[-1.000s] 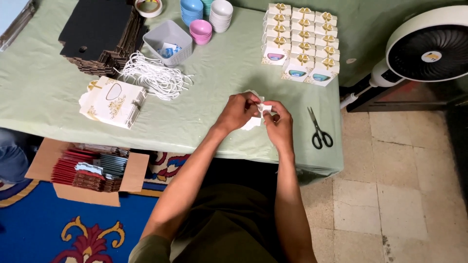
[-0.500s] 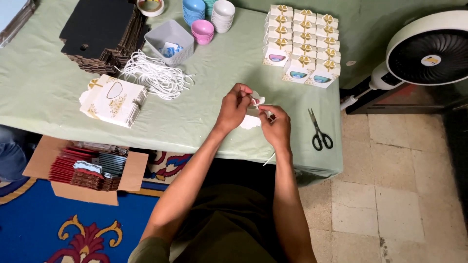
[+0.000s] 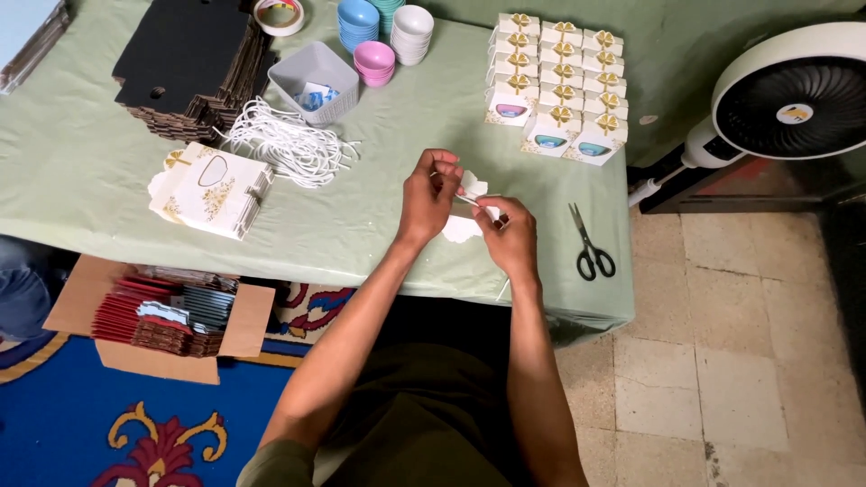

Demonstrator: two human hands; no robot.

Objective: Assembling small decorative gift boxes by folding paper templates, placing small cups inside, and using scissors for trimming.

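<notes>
one white box (image 3: 467, 215), two hands

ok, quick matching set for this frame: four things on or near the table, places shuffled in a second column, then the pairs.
Things:
1. scissors
2. fan
3. cardboard box
4. white cords

Places:
A. on the floor under the table's near edge, by the blue rug
B. on the table, just right of the right hand
C. on the table, between the grey tray and the flat gift bags
D. off the table's right end

Pairs: 1-B, 2-D, 3-A, 4-C
</notes>
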